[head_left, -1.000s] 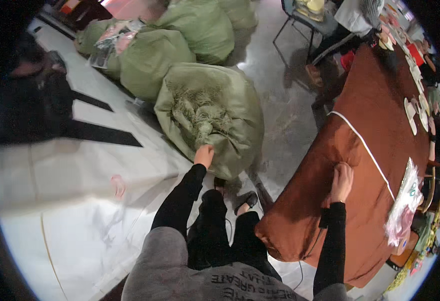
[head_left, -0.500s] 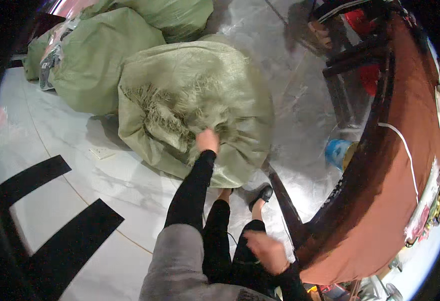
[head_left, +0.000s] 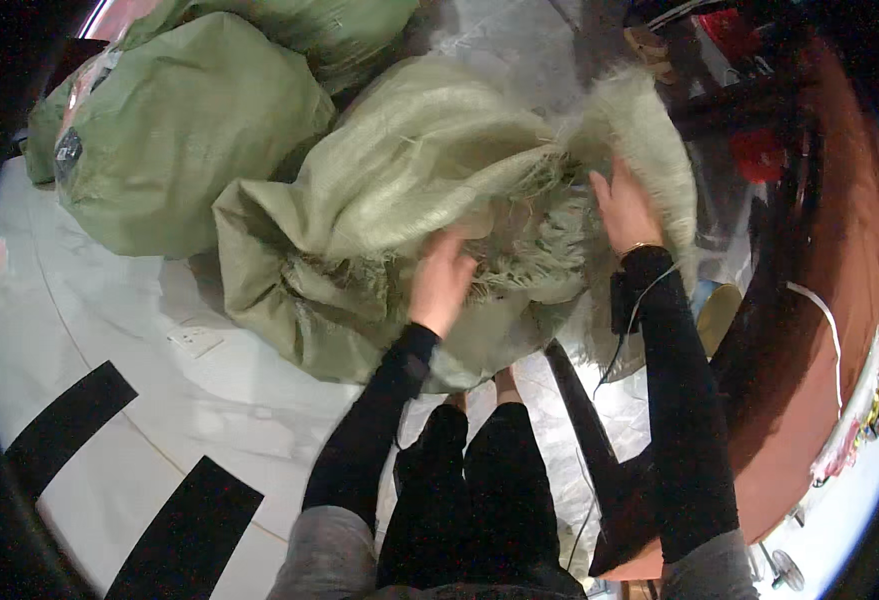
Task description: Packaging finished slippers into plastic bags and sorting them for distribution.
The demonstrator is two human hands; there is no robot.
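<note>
A large pale green woven sack (head_left: pixel 399 190) lies on the floor right in front of my legs, its frayed mouth turned toward me. My left hand (head_left: pixel 441 282) rests on the bunched, frayed cloth at the sack's opening, fingers curled into it. My right hand (head_left: pixel 623 205) holds the right-hand flap of the opening, pulling the fringed edge up and outward. Both arms are in black sleeves. What is inside the sack is hidden by the folds.
Another full green sack (head_left: pixel 174 140) sits at the left, with more behind it (head_left: pixel 339 25). A table under a brown cloth (head_left: pixel 819 330) curves along the right. A small white socket plate (head_left: pixel 194 340) lies on the pale floor, which has black stripes (head_left: pixel 69 415).
My right hand left the brown table and came over to the sack's right flap. My head dropped closer, and my left hand stayed on the sack's mouth.
</note>
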